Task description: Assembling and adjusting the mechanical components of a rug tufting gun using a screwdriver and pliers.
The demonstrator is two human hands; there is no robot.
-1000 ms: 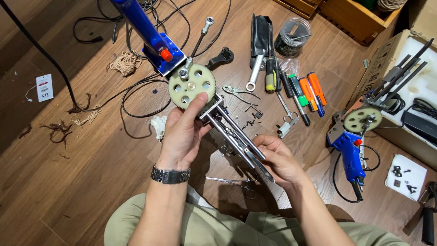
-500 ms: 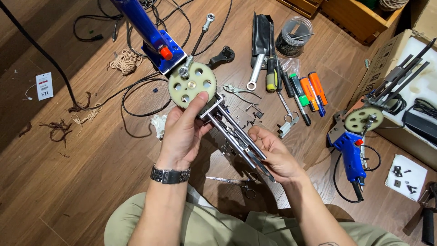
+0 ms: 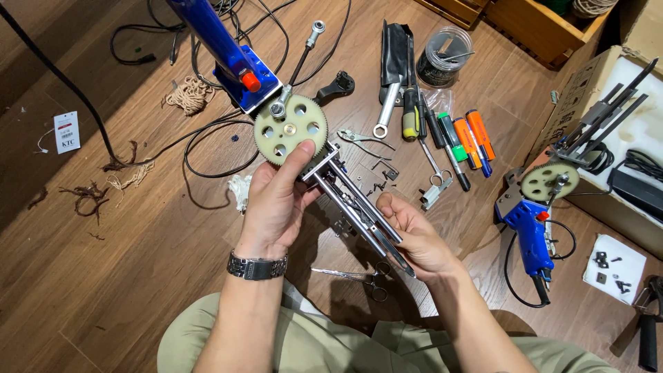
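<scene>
I hold a machine with a blue body (image 3: 228, 55), a large cream gear (image 3: 290, 129) and long metal rods (image 3: 359, 207) over a wooden floor. My left hand (image 3: 276, 204) grips the metal frame just below the gear, thumb resting on the gear's rim. Further down, my right hand (image 3: 414, 238) wraps the lower end of the rods, with the rod tips poking out past the fingers.
A second blue machine with a cream gear (image 3: 535, 207) lies at the right beside a cardboard box (image 3: 587, 90). Screwdrivers, markers (image 3: 469, 138), a wrench (image 3: 387, 110) and small screws lie behind the rods. Scissors (image 3: 359, 276) rest under my hands. Black cables (image 3: 207, 152) loop at left.
My right hand has slid up along the rods toward the gear. The left hand and the machine have barely moved.
</scene>
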